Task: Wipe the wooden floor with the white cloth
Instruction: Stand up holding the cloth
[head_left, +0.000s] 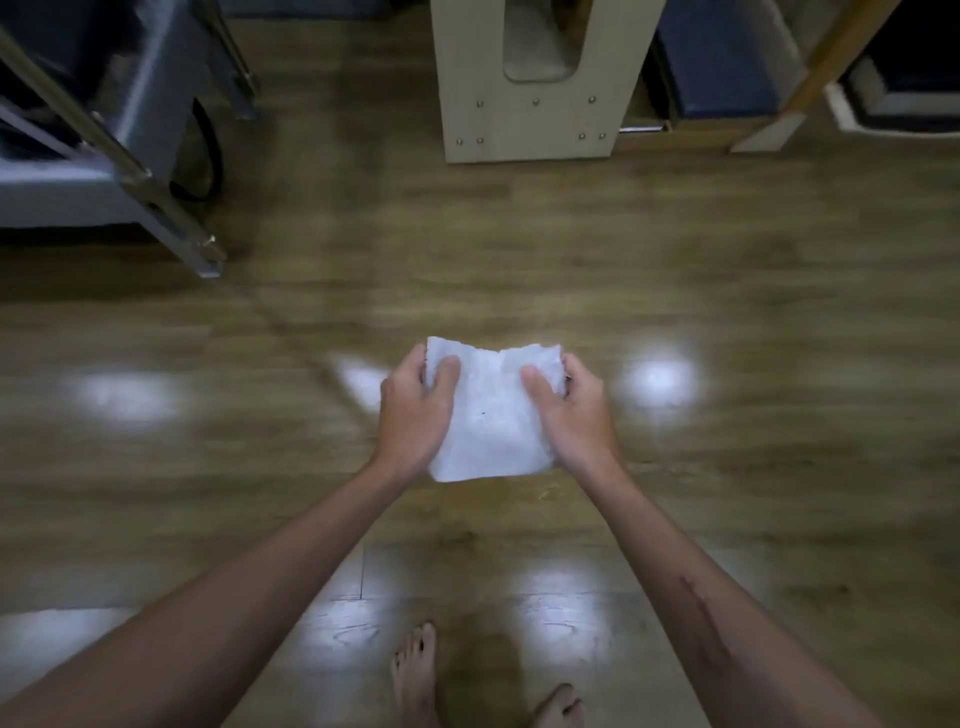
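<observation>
A white cloth (491, 415) hangs spread between both hands, held up above the wooden floor (753, 291). My left hand (415, 410) grips its left edge, thumb on top of the fabric. My right hand (574, 410) grips the right edge the same way. The cloth's lower edge hangs free between my wrists and does not touch the floor. The view is slightly blurred.
A grey metal-framed cart (119, 135) stands at the back left. A beige wooden stool (530, 88) is at the back centre, dark boxes (727, 57) and a wooden leg (810, 78) at the back right. My bare feet (415, 675) stand at the bottom. Light glare spots dot the floor.
</observation>
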